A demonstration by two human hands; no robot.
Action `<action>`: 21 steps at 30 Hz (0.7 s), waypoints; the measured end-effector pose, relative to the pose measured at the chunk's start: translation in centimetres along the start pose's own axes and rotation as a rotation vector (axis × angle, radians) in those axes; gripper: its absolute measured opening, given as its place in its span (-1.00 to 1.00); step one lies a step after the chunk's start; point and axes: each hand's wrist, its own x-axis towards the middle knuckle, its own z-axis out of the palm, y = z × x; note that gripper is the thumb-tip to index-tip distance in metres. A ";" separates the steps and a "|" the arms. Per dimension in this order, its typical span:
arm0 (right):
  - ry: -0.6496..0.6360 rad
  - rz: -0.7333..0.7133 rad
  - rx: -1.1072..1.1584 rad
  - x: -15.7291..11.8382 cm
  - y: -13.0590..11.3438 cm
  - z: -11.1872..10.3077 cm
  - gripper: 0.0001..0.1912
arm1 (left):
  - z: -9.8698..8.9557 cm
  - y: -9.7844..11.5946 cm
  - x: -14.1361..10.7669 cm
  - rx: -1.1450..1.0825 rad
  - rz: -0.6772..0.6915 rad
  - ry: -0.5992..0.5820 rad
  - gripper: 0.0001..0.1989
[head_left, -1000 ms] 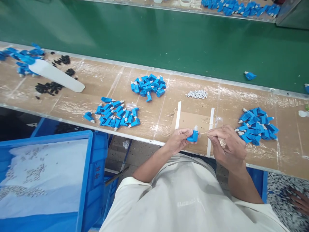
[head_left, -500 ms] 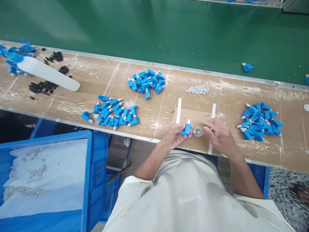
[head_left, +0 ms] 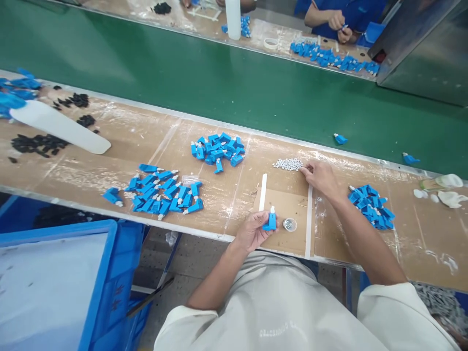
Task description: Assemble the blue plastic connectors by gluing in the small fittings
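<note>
My left hand [head_left: 255,230] holds a blue plastic part [head_left: 270,222] with a white tip pointing up, above the front edge of the table. Just right of it a small round dish [head_left: 289,224] sits on a cardboard sheet [head_left: 285,199] with white tape strips at its sides. My right hand [head_left: 319,176] reaches to the right edge of a small pile of grey-white pieces [head_left: 287,164]. Its thumb and fingertips are pressed together there; whatever they pinch is too small to make out.
Piles of blue parts lie left [head_left: 164,191], centre [head_left: 218,150] and right [head_left: 371,206]. Black pieces [head_left: 38,145] and a white paddle-shaped object [head_left: 60,127] are far left. Beyond the green belt [head_left: 234,87], a co-worker's hands [head_left: 340,27] hold something. A blue crate [head_left: 98,287] stands lower left.
My right hand has moved from beside the dish up to the grey-white pile. My left hand still holds the blue part. The view has shifted, showing more of the far side.
</note>
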 end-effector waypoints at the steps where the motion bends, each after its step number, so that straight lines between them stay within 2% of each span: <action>1: -0.001 0.018 -0.011 0.1 -0.2 0.2 -0.83 | 0.0 -0.1 0.0 0.009 0.004 -0.003 -0.54; 10: -0.119 0.117 -0.040 1.6 -0.9 -0.5 -0.84 | -0.1 -0.1 0.1 0.040 -0.003 -0.009 -0.49; 14: -0.126 0.156 0.014 2.0 -1.6 -0.7 -0.87 | -0.1 -0.1 -0.1 0.039 -0.004 0.006 -0.55; 18: -0.106 0.193 0.157 2.4 -2.0 -0.7 -0.84 | 0.0 -0.1 -0.2 0.011 -0.012 0.001 -0.64; 21: -0.092 0.214 0.361 2.1 -1.9 -0.8 -0.77 | 0.3 0.1 -0.1 0.000 0.007 0.024 -0.65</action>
